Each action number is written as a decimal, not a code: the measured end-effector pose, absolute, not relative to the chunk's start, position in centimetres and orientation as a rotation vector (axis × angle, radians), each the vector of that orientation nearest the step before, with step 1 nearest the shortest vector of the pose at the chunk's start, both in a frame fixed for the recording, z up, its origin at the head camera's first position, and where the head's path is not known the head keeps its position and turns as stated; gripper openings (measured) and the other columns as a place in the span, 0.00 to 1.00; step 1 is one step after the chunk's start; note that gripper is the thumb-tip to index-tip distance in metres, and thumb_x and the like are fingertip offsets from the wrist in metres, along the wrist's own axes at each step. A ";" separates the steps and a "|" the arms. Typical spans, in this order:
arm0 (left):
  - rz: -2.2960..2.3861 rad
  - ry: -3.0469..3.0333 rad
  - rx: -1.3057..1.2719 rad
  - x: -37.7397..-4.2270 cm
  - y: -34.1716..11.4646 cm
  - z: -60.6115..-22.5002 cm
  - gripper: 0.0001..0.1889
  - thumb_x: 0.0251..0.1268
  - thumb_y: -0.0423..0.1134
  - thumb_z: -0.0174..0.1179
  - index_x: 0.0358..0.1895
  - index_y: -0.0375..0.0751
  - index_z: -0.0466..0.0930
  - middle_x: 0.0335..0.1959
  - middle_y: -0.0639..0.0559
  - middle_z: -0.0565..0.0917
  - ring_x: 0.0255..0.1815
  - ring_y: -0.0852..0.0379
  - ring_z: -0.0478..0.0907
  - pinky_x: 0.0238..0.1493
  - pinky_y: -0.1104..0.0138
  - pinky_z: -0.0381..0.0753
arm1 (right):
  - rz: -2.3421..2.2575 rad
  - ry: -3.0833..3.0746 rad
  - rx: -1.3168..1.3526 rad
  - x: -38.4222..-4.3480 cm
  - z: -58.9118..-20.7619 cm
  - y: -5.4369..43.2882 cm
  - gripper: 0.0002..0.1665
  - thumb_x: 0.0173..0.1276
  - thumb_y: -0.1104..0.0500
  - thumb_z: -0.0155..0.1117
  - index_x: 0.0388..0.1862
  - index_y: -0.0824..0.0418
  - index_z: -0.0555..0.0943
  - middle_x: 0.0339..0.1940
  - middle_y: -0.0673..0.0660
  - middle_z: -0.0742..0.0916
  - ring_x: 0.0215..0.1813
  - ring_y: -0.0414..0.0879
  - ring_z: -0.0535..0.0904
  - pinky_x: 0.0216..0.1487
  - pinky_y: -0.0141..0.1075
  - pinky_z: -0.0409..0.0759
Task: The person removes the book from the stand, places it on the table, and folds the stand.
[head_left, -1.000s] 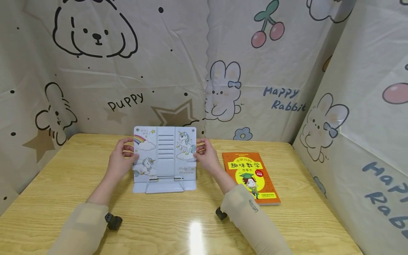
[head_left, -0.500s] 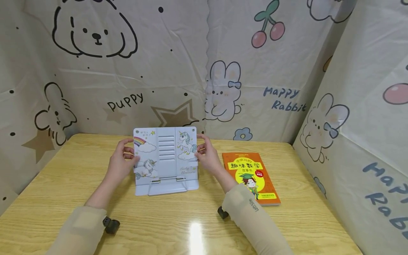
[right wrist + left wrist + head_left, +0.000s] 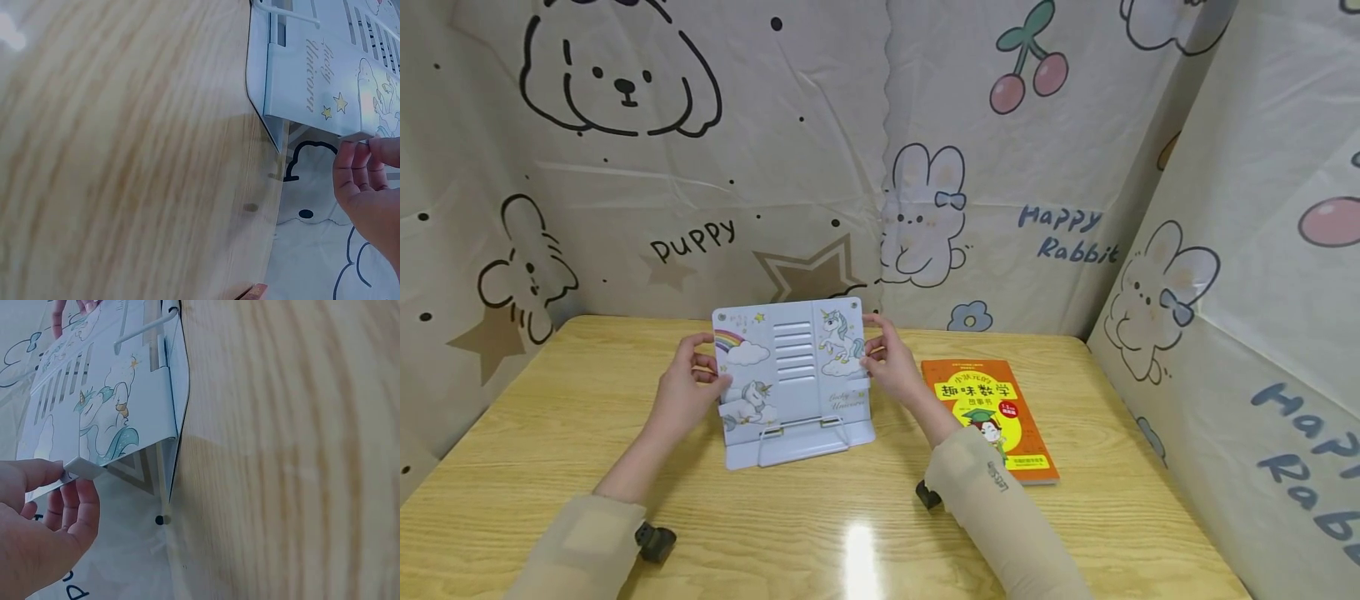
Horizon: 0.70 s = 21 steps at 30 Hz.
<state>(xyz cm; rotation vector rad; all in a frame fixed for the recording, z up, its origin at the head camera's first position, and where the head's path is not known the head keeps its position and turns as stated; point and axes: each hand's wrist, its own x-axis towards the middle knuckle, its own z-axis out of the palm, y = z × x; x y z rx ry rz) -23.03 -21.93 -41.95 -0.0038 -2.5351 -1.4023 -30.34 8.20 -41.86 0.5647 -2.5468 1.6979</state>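
A white metal book stand [image 3: 793, 383] printed with unicorns, a rainbow and clouds stands propped up on the table, turned slightly askew. Slots run down its middle panel, and a wire page holder [image 3: 803, 433] sits across its base. My left hand [image 3: 687, 385] pinches the stand's left edge between thumb and fingers. In the left wrist view, the thumb of that hand [image 3: 47, 519] lies on the edge's folded lip, fingers behind. On the opposite side my right hand [image 3: 891, 365] pinches the right edge, as the right wrist view also shows for the hand [image 3: 372, 181].
An orange book [image 3: 988, 417] with a cartoon figure on its cover lies flat to the right, partly behind the right sleeve [image 3: 992, 500]. The wooden table [image 3: 760, 533] meets a printed cloth [image 3: 820, 167] at the back and right.
The book stand has turned a little, its base shifting right and nearer to me at the left corner. My left hand has come slightly nearer with it; both hands keep hold.
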 end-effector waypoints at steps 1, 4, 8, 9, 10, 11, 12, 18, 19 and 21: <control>-1.403 -2.536 -0.003 -23.0 -21.9 -42.0 0.32 0.61 0.29 0.61 0.66 0.40 0.57 0.41 0.40 0.73 0.39 0.47 0.76 0.31 0.75 0.78 | 1.694 -2.546 0.561 -30.8 -42.4 8.3 0.39 0.63 0.75 0.58 0.69 0.53 0.60 0.36 0.62 0.76 0.34 0.51 0.76 0.36 0.46 0.83; -1.409 -2.535 -0.004 -22.9 -21.9 -42.0 0.32 0.60 0.28 0.61 0.66 0.40 0.57 0.41 0.40 0.73 0.38 0.47 0.75 0.30 0.75 0.78 | 1.685 -2.553 0.561 -30.9 -42.4 8.3 0.39 0.63 0.75 0.58 0.69 0.51 0.60 0.35 0.60 0.75 0.33 0.48 0.75 0.33 0.40 0.82; -1.410 -2.549 0.003 -22.6 -21.7 -42.0 0.31 0.60 0.28 0.60 0.65 0.38 0.57 0.40 0.40 0.73 0.38 0.48 0.75 0.30 0.74 0.79 | 1.669 -2.563 0.555 -30.9 -42.3 8.3 0.38 0.64 0.75 0.58 0.68 0.49 0.61 0.35 0.59 0.75 0.33 0.48 0.75 0.31 0.33 0.80; -1.408 -2.553 0.004 -22.6 -21.6 -41.9 0.31 0.60 0.28 0.60 0.65 0.37 0.57 0.40 0.40 0.73 0.38 0.48 0.75 0.30 0.74 0.79 | 1.668 -2.565 0.553 -30.9 -42.3 8.3 0.38 0.64 0.75 0.57 0.68 0.48 0.61 0.35 0.59 0.75 0.33 0.48 0.75 0.31 0.33 0.79; -1.408 -2.556 0.004 -22.5 -21.5 -41.9 0.31 0.60 0.28 0.60 0.65 0.37 0.57 0.40 0.40 0.73 0.38 0.48 0.75 0.30 0.74 0.79 | 1.666 -2.567 0.550 -30.9 -42.3 8.3 0.38 0.64 0.75 0.57 0.68 0.48 0.61 0.35 0.59 0.75 0.33 0.48 0.75 0.31 0.32 0.78; -1.407 -2.559 0.005 -22.4 -21.5 -41.9 0.30 0.60 0.28 0.60 0.64 0.36 0.57 0.40 0.40 0.73 0.38 0.48 0.75 0.30 0.74 0.79 | 1.665 -2.569 0.550 -31.0 -42.2 8.3 0.38 0.64 0.75 0.57 0.67 0.48 0.62 0.35 0.59 0.75 0.33 0.49 0.75 0.31 0.32 0.78; -1.409 -2.561 0.004 -22.4 -21.4 -41.8 0.30 0.60 0.28 0.60 0.64 0.36 0.57 0.40 0.39 0.73 0.38 0.48 0.75 0.30 0.74 0.79 | 1.661 -2.572 0.553 -31.0 -42.2 8.4 0.38 0.64 0.75 0.57 0.67 0.48 0.62 0.35 0.59 0.75 0.33 0.48 0.74 0.31 0.32 0.78; -1.449 -2.550 0.009 -22.2 -20.9 -41.8 0.28 0.60 0.27 0.60 0.62 0.35 0.58 0.39 0.39 0.73 0.37 0.49 0.75 0.28 0.73 0.79 | 1.646 -2.592 0.569 -31.4 -42.1 8.7 0.38 0.64 0.75 0.56 0.68 0.48 0.62 0.36 0.59 0.75 0.34 0.48 0.75 0.32 0.32 0.79; -1.456 -2.544 0.005 -22.2 -20.8 -41.8 0.28 0.59 0.27 0.60 0.61 0.35 0.59 0.39 0.38 0.74 0.36 0.49 0.75 0.28 0.73 0.79 | 1.642 -2.597 0.569 -31.5 -42.1 8.8 0.38 0.64 0.75 0.56 0.68 0.48 0.62 0.36 0.60 0.75 0.34 0.48 0.75 0.32 0.32 0.79; -1.475 -2.530 -0.005 -22.2 -20.6 -41.9 0.28 0.59 0.26 0.60 0.61 0.35 0.59 0.39 0.38 0.74 0.35 0.51 0.76 0.28 0.73 0.80 | 1.633 -2.601 0.575 -31.8 -42.1 9.0 0.38 0.65 0.75 0.56 0.68 0.49 0.61 0.36 0.60 0.75 0.34 0.48 0.75 0.33 0.32 0.79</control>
